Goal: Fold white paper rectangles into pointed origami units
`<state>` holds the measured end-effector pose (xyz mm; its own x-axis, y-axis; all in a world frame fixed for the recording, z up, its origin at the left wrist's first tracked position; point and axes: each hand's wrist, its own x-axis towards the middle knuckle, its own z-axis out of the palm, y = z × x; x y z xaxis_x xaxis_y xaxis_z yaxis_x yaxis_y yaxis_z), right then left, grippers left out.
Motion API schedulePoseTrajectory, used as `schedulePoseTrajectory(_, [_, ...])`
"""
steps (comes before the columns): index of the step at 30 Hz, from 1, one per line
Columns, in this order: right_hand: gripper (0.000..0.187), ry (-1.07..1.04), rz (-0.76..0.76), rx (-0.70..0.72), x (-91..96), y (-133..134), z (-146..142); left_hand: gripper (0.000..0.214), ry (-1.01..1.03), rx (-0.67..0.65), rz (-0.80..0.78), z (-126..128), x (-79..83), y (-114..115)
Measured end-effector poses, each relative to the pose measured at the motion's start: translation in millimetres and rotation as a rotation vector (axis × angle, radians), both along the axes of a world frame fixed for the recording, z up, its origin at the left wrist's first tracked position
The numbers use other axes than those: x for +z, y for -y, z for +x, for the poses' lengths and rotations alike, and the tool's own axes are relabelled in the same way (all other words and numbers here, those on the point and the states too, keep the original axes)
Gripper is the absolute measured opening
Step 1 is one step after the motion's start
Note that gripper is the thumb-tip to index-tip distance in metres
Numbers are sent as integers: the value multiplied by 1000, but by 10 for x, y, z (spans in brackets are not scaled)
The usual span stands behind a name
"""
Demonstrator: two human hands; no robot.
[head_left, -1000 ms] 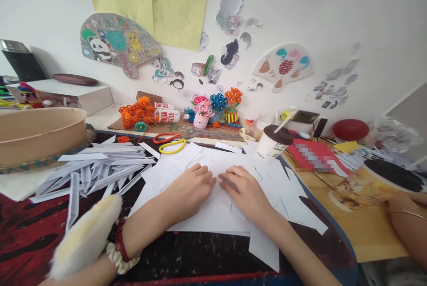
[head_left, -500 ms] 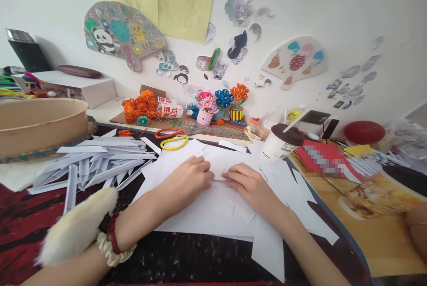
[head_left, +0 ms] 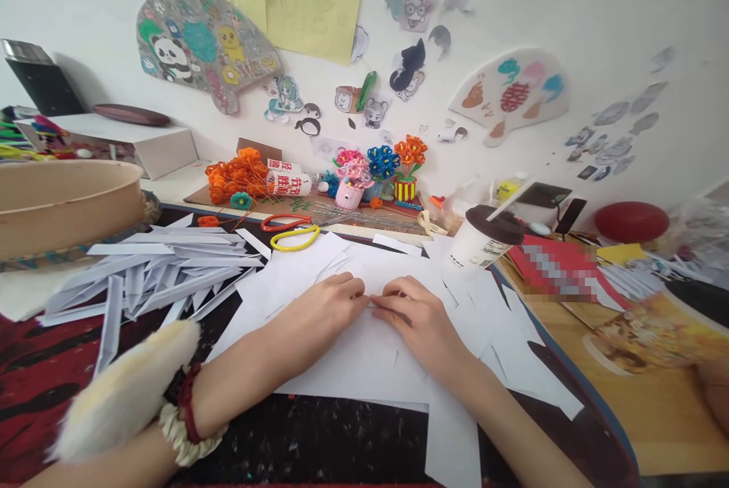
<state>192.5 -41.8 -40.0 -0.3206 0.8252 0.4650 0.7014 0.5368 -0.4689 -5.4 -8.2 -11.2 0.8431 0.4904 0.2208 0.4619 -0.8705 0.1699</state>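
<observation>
My left hand point(head_left: 330, 313) and my right hand point(head_left: 418, 321) meet over white sheets point(head_left: 342, 374), fingertips nearly touching. Both pinch a small piece of white paper point(head_left: 373, 303), mostly hidden by the fingers and hard to tell from the white beneath. To the left lies a pile of folded white paper strips point(head_left: 187, 268). Loose cut paper pieces point(head_left: 518, 355) are spread to the right, and one long piece point(head_left: 452, 431) hangs toward the front. Yellow-handled scissors point(head_left: 295, 238) rest beyond my left hand.
A lidded cup with a straw point(head_left: 484, 241) stands at the right back. A large round tub point(head_left: 68, 199) is at the left. Pots of fluffy flowers point(head_left: 404, 177) line the wall side. A fluffy white thing point(head_left: 125, 397) is on my left wrist. Another person's arm point(head_left: 714, 389) shows at the right edge.
The paper between my hands was more visible before; now my fingertips have come closer together over it. The view has shifted slightly.
</observation>
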Motion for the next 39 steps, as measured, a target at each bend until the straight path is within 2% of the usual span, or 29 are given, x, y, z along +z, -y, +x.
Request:
schedulePoseTrajectory(22, [14,48,112,34,-6,21,-28,24,-53,21,-17,22,58,43])
schedulePoseTrajectory(32, [18,64,74,37,21,21,-45,26,-88,33,24,33,22,38])
schedulePoseTrajectory(39, [18,80,14,-23,34,40,-66,21,-65,33,25,42,23,61])
